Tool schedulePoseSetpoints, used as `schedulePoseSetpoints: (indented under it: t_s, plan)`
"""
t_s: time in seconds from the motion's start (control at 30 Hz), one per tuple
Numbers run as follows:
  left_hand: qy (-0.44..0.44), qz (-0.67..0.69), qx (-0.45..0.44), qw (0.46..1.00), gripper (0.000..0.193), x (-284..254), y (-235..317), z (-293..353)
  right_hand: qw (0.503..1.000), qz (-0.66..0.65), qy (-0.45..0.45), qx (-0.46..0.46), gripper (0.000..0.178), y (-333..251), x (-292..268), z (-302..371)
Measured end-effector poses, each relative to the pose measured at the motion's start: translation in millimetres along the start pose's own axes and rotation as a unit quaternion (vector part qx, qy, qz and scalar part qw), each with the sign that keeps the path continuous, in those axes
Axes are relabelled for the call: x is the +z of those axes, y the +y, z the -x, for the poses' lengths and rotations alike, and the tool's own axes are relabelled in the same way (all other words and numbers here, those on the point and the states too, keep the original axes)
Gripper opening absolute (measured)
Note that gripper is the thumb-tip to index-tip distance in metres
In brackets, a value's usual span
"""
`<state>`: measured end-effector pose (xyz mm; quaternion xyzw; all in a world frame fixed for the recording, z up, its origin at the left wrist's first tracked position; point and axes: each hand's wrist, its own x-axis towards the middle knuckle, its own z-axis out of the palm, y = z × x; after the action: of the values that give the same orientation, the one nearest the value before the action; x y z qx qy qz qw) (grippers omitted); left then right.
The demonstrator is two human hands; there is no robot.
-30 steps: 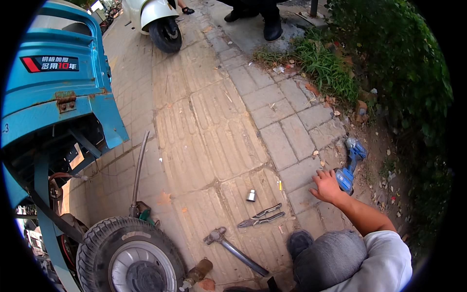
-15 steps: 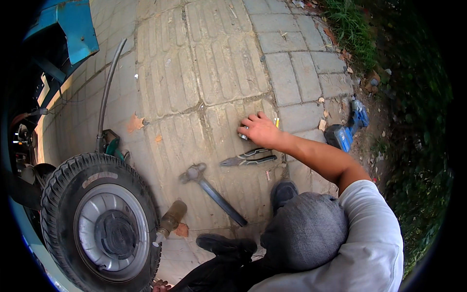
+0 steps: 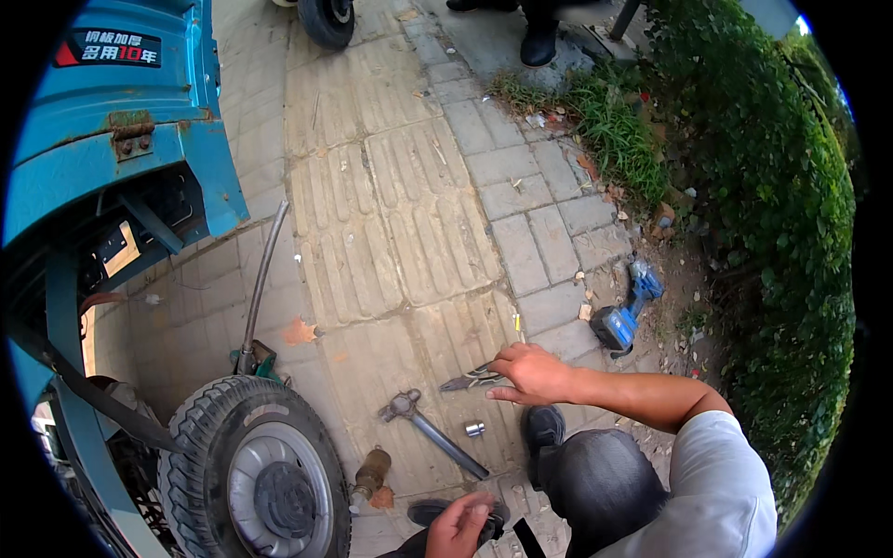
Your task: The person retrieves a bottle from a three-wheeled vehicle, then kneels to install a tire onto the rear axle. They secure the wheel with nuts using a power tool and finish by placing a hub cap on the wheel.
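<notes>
My right hand point(image 3: 532, 374) reaches out over the paving, its thumb and fingers closed around the handles of grey pliers point(image 3: 468, 379) that lie on the bricks. A small silver socket point(image 3: 475, 429) stands just below the pliers, next to a metal hammer point(image 3: 430, 430). My left hand point(image 3: 460, 525) is at the lower edge, fingers curled over a dark shoe point(image 3: 430, 511); what it grips is partly hidden. My dark-trousered knee point(image 3: 600, 484) is beside my right forearm.
A blue three-wheeled vehicle point(image 3: 112, 139) stands at the left, with its tyre point(image 3: 256, 470) near me. A long steel bar point(image 3: 261, 274) leans by a green jack point(image 3: 263, 358). A blue power tool point(image 3: 621, 321) lies by the hedge point(image 3: 772, 232). Another person's shoes point(image 3: 539, 42) are at the top.
My right hand left the blue power tool, came to the socket, and now grips the pliers. The socket now lies nearer me, below the pliers. My left hand has come into view.
</notes>
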<state>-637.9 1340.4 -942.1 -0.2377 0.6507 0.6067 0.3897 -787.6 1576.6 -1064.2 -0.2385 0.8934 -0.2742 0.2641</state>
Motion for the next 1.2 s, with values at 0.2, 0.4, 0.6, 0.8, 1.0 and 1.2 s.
schedulePoseSetpoints:
  t_s: [0.2, 0.4, 0.6, 0.8, 1.0, 1.2]
  plan:
    - [0.065, 0.486, -0.23, 0.841, 0.045, 22, -7, -6, 0.957, -0.199, 0.104, -0.182, 0.043, -182, -111, 36]
    - [-0.052, 0.589, -0.153, 0.792, 0.032, 88, 196, 73, 0.975, -0.204, 0.079, 0.03, 0.024, -136, -136, 99]
    - [0.1, 0.405, 0.013, 0.909, 0.028, 23, 297, 105, 0.926, -0.151, 0.096, 0.332, 0.039, -25, -291, 126]
    - [0.22, 0.351, 0.004, 0.91, 0.027, -7, 305, 46, 0.894, -0.159, 0.175, 0.38, 0.039, 20, -402, 39]
    - [0.146, 0.405, -0.073, 0.899, 0.022, -26, 350, -71, 0.915, -0.156, 0.12, 0.353, 0.037, 41, -484, -120]
    - [0.129, 0.362, -0.066, 0.921, 0.023, -72, 446, -151, 0.907, -0.196, 0.173, 0.329, 0.038, 74, -538, -287]
